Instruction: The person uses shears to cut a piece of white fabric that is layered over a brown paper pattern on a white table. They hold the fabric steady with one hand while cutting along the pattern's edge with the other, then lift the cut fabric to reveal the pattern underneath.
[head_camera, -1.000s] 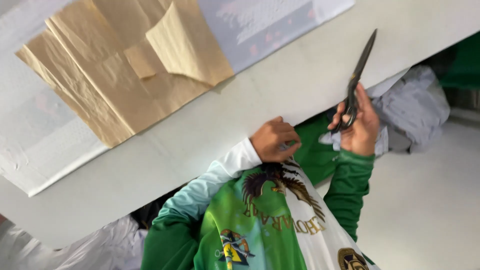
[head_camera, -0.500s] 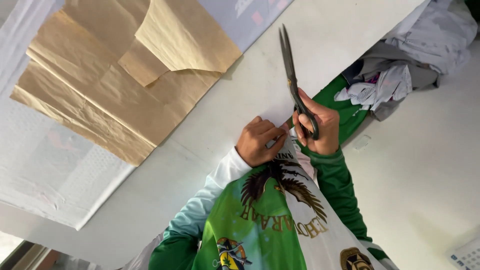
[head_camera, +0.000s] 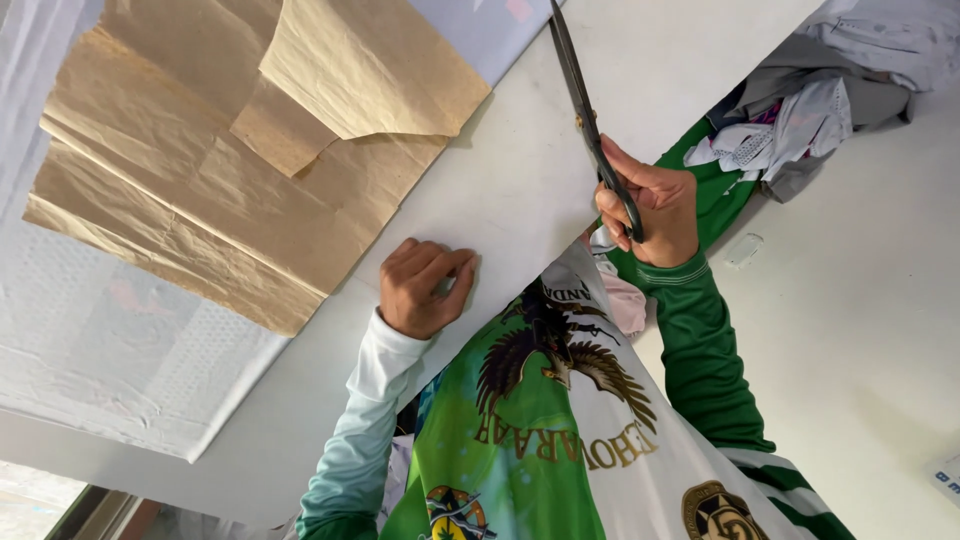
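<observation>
Hands, near: left hand curled loosely, knuckles down, holding nothing, resting on the white worktop at its edge. Right hand clamped on the handles of long dark scissors, blades together, pointing away over the worktop. Scissors judged stiff, metal, moderately heavy; best held by the handle loops. Farther: creased brown paper pattern, light, easily torn, lying on pale mesh fabric.

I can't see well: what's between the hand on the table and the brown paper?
In the head view, only bare white table lies between the left hand and the brown paper.
</observation>
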